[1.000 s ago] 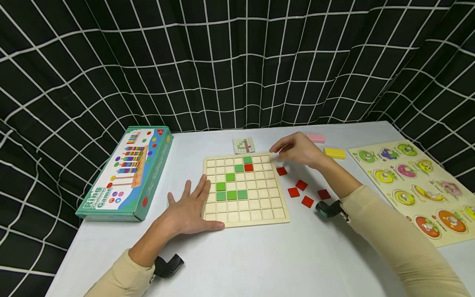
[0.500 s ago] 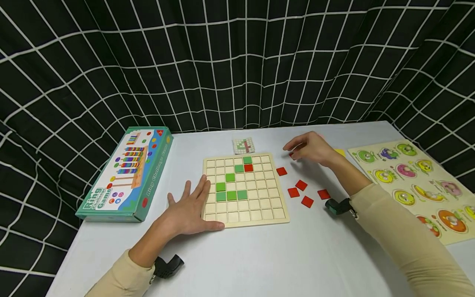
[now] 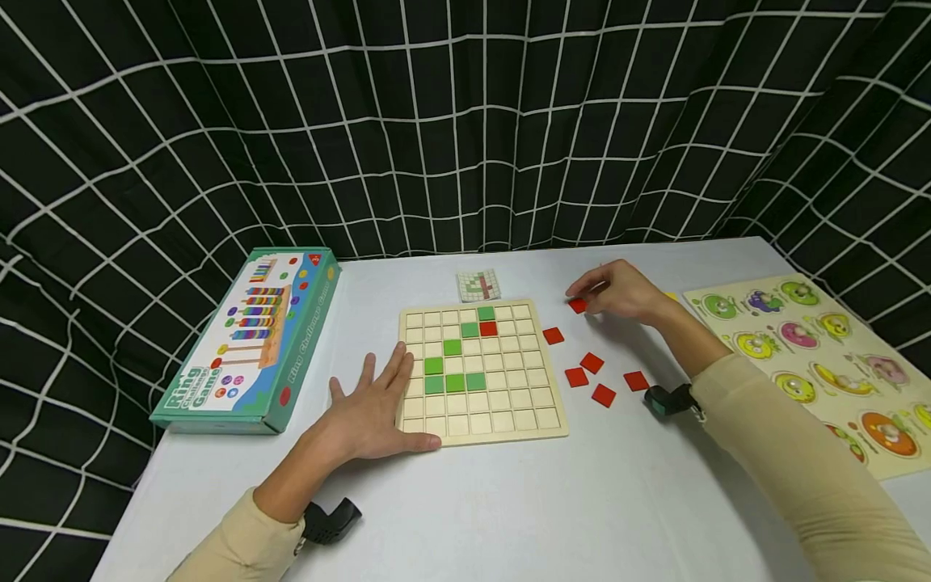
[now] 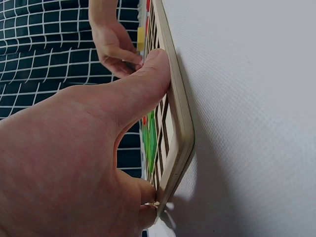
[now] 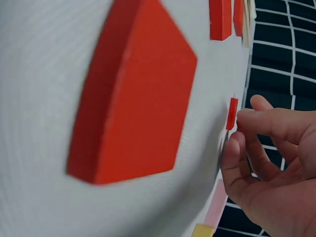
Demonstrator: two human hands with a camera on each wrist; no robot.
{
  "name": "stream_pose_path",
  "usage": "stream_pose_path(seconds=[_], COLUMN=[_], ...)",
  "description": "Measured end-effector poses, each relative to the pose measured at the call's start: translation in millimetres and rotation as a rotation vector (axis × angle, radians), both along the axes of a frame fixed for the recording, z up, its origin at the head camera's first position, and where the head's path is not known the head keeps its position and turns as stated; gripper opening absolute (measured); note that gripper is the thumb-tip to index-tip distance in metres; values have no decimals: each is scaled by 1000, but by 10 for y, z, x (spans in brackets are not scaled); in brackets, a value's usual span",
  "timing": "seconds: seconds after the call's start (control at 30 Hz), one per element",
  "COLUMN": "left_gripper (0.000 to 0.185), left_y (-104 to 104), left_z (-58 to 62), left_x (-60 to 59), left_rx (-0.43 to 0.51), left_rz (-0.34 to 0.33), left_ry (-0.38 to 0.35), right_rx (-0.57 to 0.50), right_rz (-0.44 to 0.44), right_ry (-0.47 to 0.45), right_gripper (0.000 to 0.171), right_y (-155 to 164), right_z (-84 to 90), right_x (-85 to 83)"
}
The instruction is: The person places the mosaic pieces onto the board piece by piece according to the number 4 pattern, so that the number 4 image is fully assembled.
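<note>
We face a black fabric curtain [image 3: 465, 121], printed with a white grid whose lines bend along its folds. It runs behind the table [image 3: 509, 509] and round to both sides. A white cloth [image 4: 256, 98] covers the tabletop, and up close we see its fine weave. Soft grey shadows [image 4: 212, 192] fall across it.

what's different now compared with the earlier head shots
The right hand has moved rightward, away from the board, its fingertips now at a red tile; whether they grip it is unclear. The left hand stayed at the board's near left corner, and the green tiles on it didn't move.
</note>
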State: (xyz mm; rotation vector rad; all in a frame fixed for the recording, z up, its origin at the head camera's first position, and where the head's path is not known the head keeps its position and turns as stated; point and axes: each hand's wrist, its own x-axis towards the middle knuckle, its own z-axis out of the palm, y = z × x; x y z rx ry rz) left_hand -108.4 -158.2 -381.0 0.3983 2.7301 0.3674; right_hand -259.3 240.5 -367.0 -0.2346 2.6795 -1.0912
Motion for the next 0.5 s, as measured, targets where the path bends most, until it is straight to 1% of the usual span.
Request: stream_pose_path(seconds=[0.27,0.5], left_gripper=[128,128], left_y=[3,3], left_z=[9,20], left_x=[-5,7], left_rx=[-3,-1], left_rz=[-1,2], left_ry=[-1,-8], right_rx=[0,23], right_rz=[20,39], right_ry=[13,26], right_gripper=[35,35], right_y=[36,38], right_z=[-61,-73], right_x=[-41,-50])
